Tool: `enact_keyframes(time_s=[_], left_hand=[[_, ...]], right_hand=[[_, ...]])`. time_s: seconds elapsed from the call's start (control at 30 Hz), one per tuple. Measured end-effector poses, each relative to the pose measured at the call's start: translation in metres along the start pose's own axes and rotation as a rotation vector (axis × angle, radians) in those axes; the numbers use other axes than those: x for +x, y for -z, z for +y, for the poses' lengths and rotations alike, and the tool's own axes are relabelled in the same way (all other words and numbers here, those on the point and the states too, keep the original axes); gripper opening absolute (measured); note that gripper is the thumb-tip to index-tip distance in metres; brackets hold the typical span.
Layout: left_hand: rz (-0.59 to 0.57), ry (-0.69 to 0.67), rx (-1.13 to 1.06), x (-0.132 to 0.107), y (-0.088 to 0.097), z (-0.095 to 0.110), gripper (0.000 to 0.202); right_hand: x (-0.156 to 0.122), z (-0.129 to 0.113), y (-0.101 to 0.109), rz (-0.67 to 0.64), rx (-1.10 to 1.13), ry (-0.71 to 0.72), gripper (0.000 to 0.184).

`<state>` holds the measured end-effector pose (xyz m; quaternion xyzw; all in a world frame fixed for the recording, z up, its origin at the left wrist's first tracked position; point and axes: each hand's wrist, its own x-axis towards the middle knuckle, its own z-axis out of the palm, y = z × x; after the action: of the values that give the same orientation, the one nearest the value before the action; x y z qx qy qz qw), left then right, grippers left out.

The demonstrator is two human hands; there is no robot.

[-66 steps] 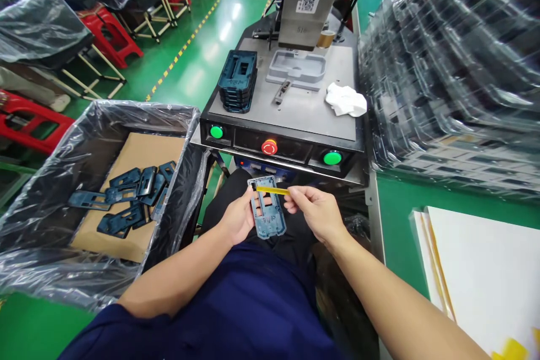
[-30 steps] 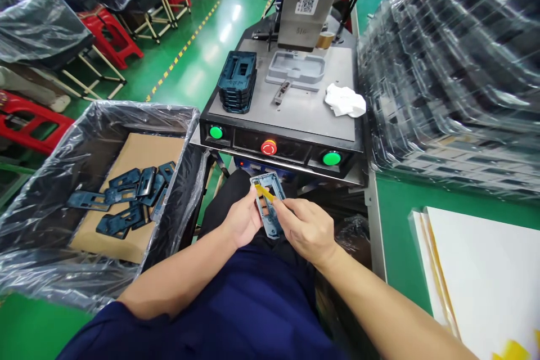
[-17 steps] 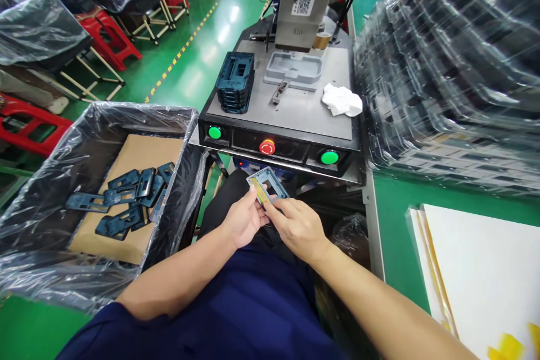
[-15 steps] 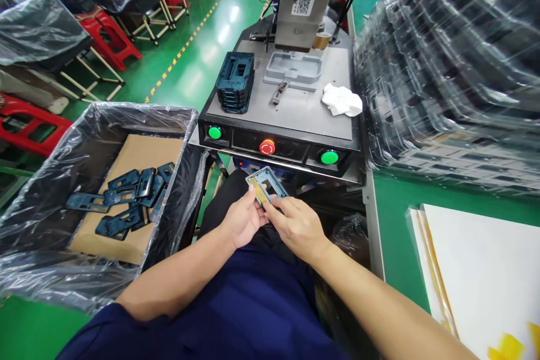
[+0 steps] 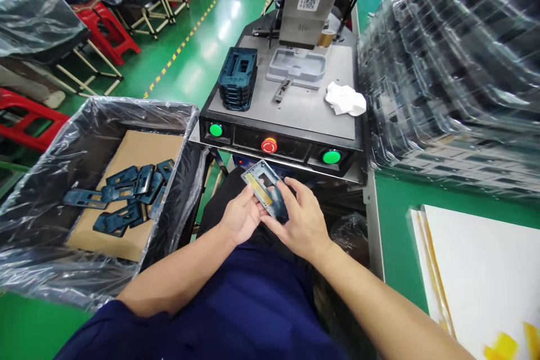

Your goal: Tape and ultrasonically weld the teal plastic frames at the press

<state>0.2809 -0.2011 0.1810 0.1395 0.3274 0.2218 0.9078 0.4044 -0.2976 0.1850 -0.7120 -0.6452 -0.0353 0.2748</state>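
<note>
Lying just below the middle of the frame, the blue plastic frame (image 5: 266, 188) is held over the person's lap between both hands, its long axis slanting from the upper left, near the machine's front edge, down to the lower right. The left hand (image 5: 241, 217) sits below and to the left of it, fingers curled up against its lower left edge, thumb on the near rim. The right hand (image 5: 300, 220) lies below and to the right, fingers spread over the lower right end so that this end is hidden; both hands touch the part, and neither is clearly nearer. The frame is a flat grey-blue piece with a rectangular window near its upper end, and a yellow strip (image 5: 259, 189) runs along its left side, parallel to the long axis. Whether the strip is stuck fully flat cannot be told.

Directly above the hands is the dark front panel of the machine (image 5: 291, 112), with a green button (image 5: 216, 130) at the left, a red button (image 5: 269, 145) in the middle and another green button (image 5: 331, 156) at the right. On its grey surface stand a stack of blue frames (image 5: 237, 79), a grey fixture (image 5: 296, 66) and a white cloth (image 5: 346, 99). At the left of the frame a plastic-lined bin (image 5: 63, 270) holds loose blue frames (image 5: 122, 197) on cardboard. Wrapped trays (image 5: 451, 62) fill the upper right.
</note>
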Motion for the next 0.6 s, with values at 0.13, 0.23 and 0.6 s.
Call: enact_keyframes(time_s=[0.13, 0.23, 0.6], left_hand=[[-0.025, -0.048, -0.015, -0.001, 0.003, 0.000, 0.035], [-0.086, -0.066, 0.017, -0.002, 0.008, 0.004, 0.030], [0.236, -0.121, 0.353, 0.047, 0.076, 0.008, 0.043]], right_hand=[[-0.002, 0.007, -0.006, -0.081, 0.056, -0.083, 0.069], [0.002, 0.013, -0.002, -0.037, 0.095, -0.047, 0.061], [0.128, 0.075, 0.056, 0.044, -0.030, -0.029, 0.051]])
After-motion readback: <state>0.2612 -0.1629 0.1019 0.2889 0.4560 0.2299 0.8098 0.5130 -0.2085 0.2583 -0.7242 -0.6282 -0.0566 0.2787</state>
